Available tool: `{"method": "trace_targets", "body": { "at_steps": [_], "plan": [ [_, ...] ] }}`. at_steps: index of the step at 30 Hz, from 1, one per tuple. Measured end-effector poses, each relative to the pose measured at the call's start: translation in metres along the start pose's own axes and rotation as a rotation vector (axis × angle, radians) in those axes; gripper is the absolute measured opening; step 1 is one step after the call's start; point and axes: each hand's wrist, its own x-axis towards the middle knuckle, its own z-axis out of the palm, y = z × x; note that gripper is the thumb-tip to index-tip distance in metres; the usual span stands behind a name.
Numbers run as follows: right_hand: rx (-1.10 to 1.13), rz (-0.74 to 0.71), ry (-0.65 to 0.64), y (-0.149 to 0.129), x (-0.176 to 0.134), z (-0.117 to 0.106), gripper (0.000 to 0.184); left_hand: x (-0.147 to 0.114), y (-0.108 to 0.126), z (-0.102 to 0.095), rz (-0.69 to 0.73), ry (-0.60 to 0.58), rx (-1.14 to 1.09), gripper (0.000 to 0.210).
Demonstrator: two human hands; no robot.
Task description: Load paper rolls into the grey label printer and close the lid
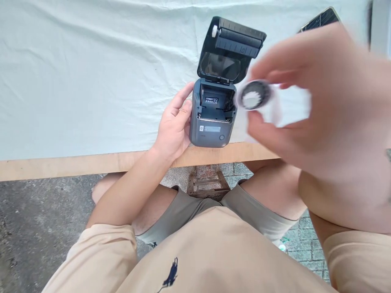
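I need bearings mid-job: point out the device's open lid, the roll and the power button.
Open lid (223,65): head view, on the window in its inner side.
Roll (255,95): head view, on its round end, somewhat blurred.
Power button (222,137): head view, on the button's middle.

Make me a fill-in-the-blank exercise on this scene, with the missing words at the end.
1. The left hand holds the dark printer, whose lid stands ____.
2. The hand that pinches the small roll is the person's ____ one.
3. The bare strip along the near edge of the pale cloth is made of ____.

Missing words: open; right; wood.
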Motion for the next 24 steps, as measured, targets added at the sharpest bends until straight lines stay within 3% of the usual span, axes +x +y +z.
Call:
{"method": "trace_targets", "body": {
  "at_steps": [2,6,13,24],
  "plan": [
    [-0.230,0.064,-0.177,-0.028,0.014,0.011,0.044,-0.001,0.001,0.001,0.000,-0.001,0.002,0.061],
    [-0.365,0.057,-0.188,-0.037,0.031,0.034,0.046,-0.002,0.003,0.003,-0.012,-0.014,-0.039,0.060],
    [-0.301,-0.129,-0.137,-0.009,0.025,0.055,0.033,-0.002,0.003,0.003,-0.036,-0.048,-0.114,0.054],
    [0.014,-0.397,-0.031,0.004,-0.022,0.041,0.035,-0.002,0.006,0.004,-0.039,-0.029,-0.033,0.055]
  ]
}}
